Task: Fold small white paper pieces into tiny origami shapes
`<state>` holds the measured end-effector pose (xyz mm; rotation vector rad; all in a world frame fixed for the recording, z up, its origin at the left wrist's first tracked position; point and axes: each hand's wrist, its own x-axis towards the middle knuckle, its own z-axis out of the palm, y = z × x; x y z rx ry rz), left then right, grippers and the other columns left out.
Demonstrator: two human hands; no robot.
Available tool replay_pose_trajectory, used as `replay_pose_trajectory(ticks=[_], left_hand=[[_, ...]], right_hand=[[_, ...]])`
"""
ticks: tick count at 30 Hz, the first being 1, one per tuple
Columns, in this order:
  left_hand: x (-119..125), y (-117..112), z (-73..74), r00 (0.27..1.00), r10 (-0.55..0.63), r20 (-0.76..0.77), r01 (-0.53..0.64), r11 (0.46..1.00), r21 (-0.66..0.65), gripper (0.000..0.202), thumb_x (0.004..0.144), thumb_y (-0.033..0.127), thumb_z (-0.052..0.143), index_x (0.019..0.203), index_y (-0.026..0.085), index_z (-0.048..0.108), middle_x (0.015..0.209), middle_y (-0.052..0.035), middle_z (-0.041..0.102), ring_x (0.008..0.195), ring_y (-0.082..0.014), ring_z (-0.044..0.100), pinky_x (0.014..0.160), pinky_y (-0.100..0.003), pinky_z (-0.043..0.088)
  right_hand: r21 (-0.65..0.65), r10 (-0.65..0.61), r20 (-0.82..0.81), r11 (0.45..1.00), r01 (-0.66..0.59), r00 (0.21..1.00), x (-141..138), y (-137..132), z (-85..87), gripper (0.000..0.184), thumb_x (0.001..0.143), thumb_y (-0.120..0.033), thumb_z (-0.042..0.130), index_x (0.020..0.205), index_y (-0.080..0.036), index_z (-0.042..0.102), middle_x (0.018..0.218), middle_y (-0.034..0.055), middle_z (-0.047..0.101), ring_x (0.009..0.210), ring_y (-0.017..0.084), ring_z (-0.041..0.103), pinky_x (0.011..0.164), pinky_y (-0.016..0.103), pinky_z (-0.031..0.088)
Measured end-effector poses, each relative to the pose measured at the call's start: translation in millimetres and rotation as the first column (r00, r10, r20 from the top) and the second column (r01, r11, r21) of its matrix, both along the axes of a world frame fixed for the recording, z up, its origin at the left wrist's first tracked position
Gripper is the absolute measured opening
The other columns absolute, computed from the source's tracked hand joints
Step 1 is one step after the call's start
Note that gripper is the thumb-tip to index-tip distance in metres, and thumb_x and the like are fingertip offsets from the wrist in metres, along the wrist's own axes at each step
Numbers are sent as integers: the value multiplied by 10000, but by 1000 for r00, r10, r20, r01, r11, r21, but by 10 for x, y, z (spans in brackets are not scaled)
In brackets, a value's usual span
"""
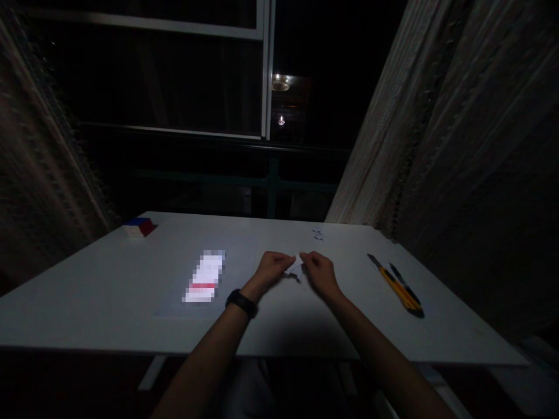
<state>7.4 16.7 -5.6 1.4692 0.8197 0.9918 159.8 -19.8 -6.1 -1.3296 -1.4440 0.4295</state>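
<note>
A small folded piece of white paper (296,267) is held just above the white table (109,291), between both hands. My left hand (273,268), with a black watch on the wrist, pinches the paper's left side with closed fingers. On the paper's right side my right hand (320,272) pinches it with its fingers curled. The two hands nearly touch at the middle of the table.
A yellow and black utility knife (396,284) lies at the right with a dark pen beside it. A blurred white and red card (204,277) rests on a paper sheet at the left. A colour cube (138,226) sits at the far left corner. Curtains hang on both sides of a dark window.
</note>
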Motion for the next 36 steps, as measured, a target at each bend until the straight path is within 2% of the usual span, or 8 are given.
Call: replay_pose_trajectory(ticks=[3,5,9,14,17,22,28,36], left_hand=[[3,31,-21,997,63,47,-63,998,9,415,649,483,646,698,73,692,599,-56,599,534,-108,493,497,-227,362],[0,43,-23,992,96,79,-97,995,6,414,652,476,648,728,72,696,615,-61,607,543,-111,499,501,-226,366],[-4,44,-7,986,127,107,-127,992,-9,420,647,472,656,759,69,694,644,-65,614,555,-113,500,496,-222,364],[-3,21,17,981,137,134,-135,991,-20,437,639,493,655,755,73,685,637,-57,598,553,-107,488,485,-214,360],[-8,5,20,986,92,138,-91,996,-13,450,658,517,628,740,77,675,611,-42,567,540,-99,472,487,-215,360],[-5,-9,18,988,34,153,-29,999,-35,451,654,547,614,685,98,644,557,0,488,516,-89,442,495,-221,364],[13,19,8,988,91,125,-91,996,-10,450,666,550,597,585,107,582,523,9,479,485,-79,414,470,-213,317],[19,117,-109,984,172,45,-175,980,94,435,682,537,577,616,109,623,561,-28,561,526,-105,470,506,-220,342]], right_hand=[[48,17,-96,999,-13,995,11,-9,1,345,804,-495,450,858,-177,574,711,15,612,582,137,550,550,244,423],[84,24,-115,996,-14,993,16,-20,5,324,801,-467,475,948,-188,550,786,26,621,605,141,564,568,256,442],[153,121,-61,982,-110,991,6,-59,33,264,761,-380,575,949,-195,565,788,31,616,655,151,579,620,271,467],[211,247,39,945,-250,968,-5,-74,25,238,714,-326,634,922,-210,623,1051,77,572,807,172,586,693,298,491],[205,256,71,942,-265,964,1,-52,-18,269,701,-309,648,950,-207,633,1001,75,583,789,173,581,688,303,491],[201,203,91,955,-217,975,-4,-41,-28,254,689,-280,659,929,-197,653,946,71,603,749,168,569,675,305,485],[161,194,8,968,-193,981,-9,-45,-11,223,678,-277,657,887,-201,678,977,74,615,779,171,584,682,301,490],[106,233,-127,970,-220,964,33,2,-37,218,682,-291,631,866,-184,677,935,73,649,810,195,604,720,315,482]])
